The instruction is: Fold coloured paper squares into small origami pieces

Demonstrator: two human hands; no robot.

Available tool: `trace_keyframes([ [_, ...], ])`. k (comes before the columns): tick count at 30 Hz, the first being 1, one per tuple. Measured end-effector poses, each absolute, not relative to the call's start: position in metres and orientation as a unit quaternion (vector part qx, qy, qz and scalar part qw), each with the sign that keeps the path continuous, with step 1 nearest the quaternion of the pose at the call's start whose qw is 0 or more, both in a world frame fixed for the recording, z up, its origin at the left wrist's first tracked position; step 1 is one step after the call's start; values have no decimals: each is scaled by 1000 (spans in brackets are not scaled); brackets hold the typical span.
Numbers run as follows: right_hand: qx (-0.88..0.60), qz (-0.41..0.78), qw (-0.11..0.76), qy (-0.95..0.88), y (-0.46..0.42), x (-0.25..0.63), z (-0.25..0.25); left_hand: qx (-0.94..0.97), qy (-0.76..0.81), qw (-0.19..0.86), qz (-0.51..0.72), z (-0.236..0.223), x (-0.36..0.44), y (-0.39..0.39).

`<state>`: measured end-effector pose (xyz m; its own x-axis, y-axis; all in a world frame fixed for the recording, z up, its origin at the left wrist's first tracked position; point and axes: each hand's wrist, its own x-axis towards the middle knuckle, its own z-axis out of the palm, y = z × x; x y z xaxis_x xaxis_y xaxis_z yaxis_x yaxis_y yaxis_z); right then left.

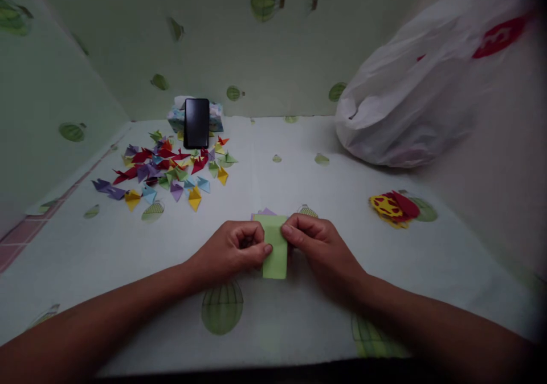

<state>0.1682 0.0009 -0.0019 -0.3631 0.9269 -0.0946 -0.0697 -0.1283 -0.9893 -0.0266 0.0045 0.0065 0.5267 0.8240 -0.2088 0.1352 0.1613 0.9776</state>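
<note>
A light green piece of paper, a narrow upright rectangle that looks folded, is held between my two hands above the white table. My left hand pinches its left edge, thumb on the front face. On the upper right edge, the thumb and forefinger of my right hand are closed on the same paper. Behind its top, a bit of purple paper shows; the rest of that is hidden. Farther back on the left lies a pile of small folded paper birds in red, purple, yellow, green and blue.
A dark phone leans against a tissue box behind the birds. On the right are red and yellow paper cut-outs, with a large white plastic bag behind them. Walls with a balloon print close off the back and left.
</note>
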Motion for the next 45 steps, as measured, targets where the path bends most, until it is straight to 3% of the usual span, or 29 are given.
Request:
trace_keyframes([
  [3,-406,624,397,-537,1,168,-2,587,411,636,284,7,-26,4],
  [8,-390,675,313,-543,2,166,1,591,428,595,337,7,-27,3],
  [16,-405,667,249,-574,0,167,4,580,426,611,329,5,-26,4],
  [26,-444,572,369,-583,9,174,7,571,449,575,377,5,-27,3],
  [32,-424,444,310,-726,8,177,11,656,447,522,313,9,-28,6],
  [40,-407,582,311,-631,9,173,5,623,486,491,366,5,-27,4],
  [45,-432,512,331,-665,9,174,6,632,465,509,354,3,-28,5],
])
